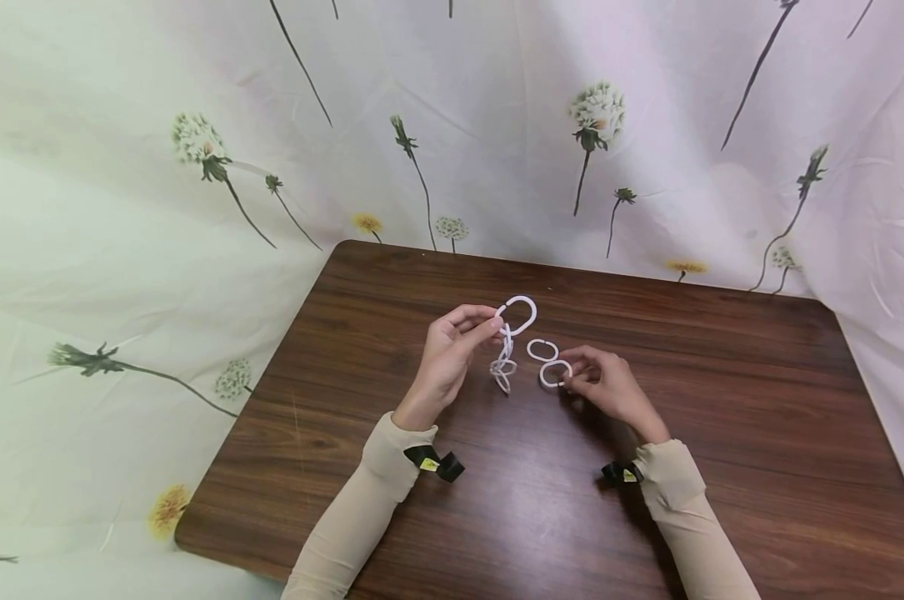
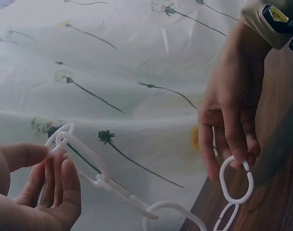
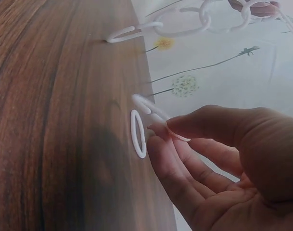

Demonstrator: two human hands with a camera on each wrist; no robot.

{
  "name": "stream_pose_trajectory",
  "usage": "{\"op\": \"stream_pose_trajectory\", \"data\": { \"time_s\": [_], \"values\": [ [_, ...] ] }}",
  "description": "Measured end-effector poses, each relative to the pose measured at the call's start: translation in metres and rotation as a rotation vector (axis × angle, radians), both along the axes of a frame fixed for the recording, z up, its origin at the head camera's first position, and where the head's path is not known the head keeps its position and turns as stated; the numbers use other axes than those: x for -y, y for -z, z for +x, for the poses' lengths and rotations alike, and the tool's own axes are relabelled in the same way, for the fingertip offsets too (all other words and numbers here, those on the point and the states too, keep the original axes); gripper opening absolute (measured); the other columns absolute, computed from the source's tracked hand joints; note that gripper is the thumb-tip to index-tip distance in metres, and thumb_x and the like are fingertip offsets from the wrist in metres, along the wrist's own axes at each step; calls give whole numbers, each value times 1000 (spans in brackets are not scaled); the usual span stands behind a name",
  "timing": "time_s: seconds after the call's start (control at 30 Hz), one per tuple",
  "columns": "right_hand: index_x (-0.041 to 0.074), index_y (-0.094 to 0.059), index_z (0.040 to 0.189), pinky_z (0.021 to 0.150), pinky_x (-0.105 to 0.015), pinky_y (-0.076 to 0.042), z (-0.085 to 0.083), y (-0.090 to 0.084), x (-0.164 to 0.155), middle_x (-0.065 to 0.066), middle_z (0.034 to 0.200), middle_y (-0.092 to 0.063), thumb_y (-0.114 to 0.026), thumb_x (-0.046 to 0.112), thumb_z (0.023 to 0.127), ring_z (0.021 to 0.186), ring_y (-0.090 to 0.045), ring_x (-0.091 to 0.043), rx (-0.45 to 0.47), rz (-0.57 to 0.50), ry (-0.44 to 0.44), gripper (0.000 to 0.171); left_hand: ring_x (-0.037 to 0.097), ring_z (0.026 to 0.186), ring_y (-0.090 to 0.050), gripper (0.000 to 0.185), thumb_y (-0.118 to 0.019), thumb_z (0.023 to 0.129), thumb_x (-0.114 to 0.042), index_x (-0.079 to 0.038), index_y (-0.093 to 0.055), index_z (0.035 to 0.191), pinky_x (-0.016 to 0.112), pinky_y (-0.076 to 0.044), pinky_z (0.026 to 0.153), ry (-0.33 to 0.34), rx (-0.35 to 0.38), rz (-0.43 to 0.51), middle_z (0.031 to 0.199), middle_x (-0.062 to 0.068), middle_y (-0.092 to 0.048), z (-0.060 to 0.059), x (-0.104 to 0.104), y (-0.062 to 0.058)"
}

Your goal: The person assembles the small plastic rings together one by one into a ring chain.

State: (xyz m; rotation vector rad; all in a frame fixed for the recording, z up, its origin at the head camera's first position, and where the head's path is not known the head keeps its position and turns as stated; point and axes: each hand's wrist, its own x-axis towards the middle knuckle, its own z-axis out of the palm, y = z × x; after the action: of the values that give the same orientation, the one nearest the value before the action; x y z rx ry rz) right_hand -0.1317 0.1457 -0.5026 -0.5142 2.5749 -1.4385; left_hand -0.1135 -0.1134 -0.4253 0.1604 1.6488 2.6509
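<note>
Thumb and fingers of my left hand (image 1: 449, 354) pinch the top link (image 1: 535, 312) of a chain of white oval plastic links. The rest of the chain (image 1: 507, 343) hangs from it over the table, several links long. To the right, my right hand (image 1: 612, 385) pinches a single white oval link (image 2: 222, 180) between thumb and fingertips; it has a small gap in its side. Just beyond that one, another loose link (image 3: 133, 126) lies flat on the wood. In the right wrist view, the chain's lower end hangs near the tabletop.
A dark brown wooden table (image 1: 721, 467) with rounded corners is under both hands. Behind and to the left hangs a pale cloth (image 1: 496, 125) printed with flowers, meeting the table's far edge. Black straps with small cameras (image 1: 448, 467) sit on both wrists, over beige sleeves.
</note>
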Motion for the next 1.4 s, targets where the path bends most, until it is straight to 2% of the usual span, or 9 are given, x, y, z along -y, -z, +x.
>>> {"op": "stream_pose_trajectory", "data": {
  "time_s": [0.17, 0.3, 0.53, 0.77, 0.9, 0.93, 1.1, 1.2, 1.4],
  "values": [
    [3, -67, 116, 71, -20, -59, 0, -3, 1, -14, 90, -72, -72, 1, 84, 79, -71, -15, -10, -24, 14, 33, 14, 76, -66, 13, -66, 88, 6, -3, -66, 97, 24, -59, 75, -2, -5, 2, 85, 3, -71, 0, 0, 0],
    [4, -66, 116, 68, -21, -59, 1, -6, 1, -14, 90, -72, -71, 4, 87, 79, -74, -19, 7, -61, 50, 29, 14, 76, -67, 12, -66, 88, 5, -2, -66, 97, 25, -59, 76, -4, -9, -1, 85, 3, -71, 0, 1, 0],
    [0, -63, 114, 63, -34, -62, 4, -25, 4, -26, 94, -69, -68, 6, 91, 74, -73, -33, 26, -200, 95, 23, 15, 77, -67, 12, -67, 88, 5, -2, -66, 98, 24, -59, 74, -3, -6, 4, 86, 3, -71, 0, 2, 0],
    [-7, -62, 114, 64, -29, -62, 15, -59, 12, -30, 94, -66, -66, -4, 89, 71, -74, -21, -26, -339, 81, 25, 14, 77, -67, 12, -67, 88, 4, -1, -66, 99, 23, -59, 73, 1, -12, 1, 86, 3, -72, 1, 3, -2],
    [-12, -60, 115, 66, -30, -63, 15, -60, 12, -30, 93, -67, -67, -7, 88, 73, -75, -19, -41, -408, 48, 29, 15, 77, -67, 13, -67, 88, 4, -2, -67, 99, 23, -59, 73, 3, -13, 6, 87, 4, -71, 1, 2, -2],
    [-11, -61, 115, 66, -30, -63, 14, -60, 12, -30, 93, -67, -68, -6, 87, 73, -75, -20, -47, -417, 48, 29, 15, 77, -67, 13, -67, 88, 4, -2, -67, 99, 24, -59, 74, 3, -12, 8, 87, 4, -71, 1, 1, -1],
    [-1, -69, 111, 69, -26, -62, 14, -60, 11, -24, 93, -71, -76, 7, 85, 76, -73, -10, -116, -381, 103, 29, 13, 76, -67, 12, -67, 88, 4, -3, -65, 98, 23, -59, 74, 3, -10, 8, 86, 3, -71, 1, 0, 0],
    [1, -70, 109, 70, -25, -62, 14, -62, 11, -22, 91, -72, -77, 6, 83, 76, -71, -6, -147, -385, 122, 28, 12, 75, -67, 12, -67, 88, 4, -4, -66, 98, 23, -59, 75, 1, -11, 9, 86, 3, -71, 1, -1, 0],
    [-7, -66, 112, 68, -27, -62, 19, -78, 12, -29, 90, -68, -75, -7, 80, 74, -73, -20, -169, -426, 128, 33, 12, 75, -67, 12, -67, 88, 4, -5, -67, 97, 23, -59, 75, -2, -15, 0, 85, 3, -71, 1, -1, 1]
  ]
}}
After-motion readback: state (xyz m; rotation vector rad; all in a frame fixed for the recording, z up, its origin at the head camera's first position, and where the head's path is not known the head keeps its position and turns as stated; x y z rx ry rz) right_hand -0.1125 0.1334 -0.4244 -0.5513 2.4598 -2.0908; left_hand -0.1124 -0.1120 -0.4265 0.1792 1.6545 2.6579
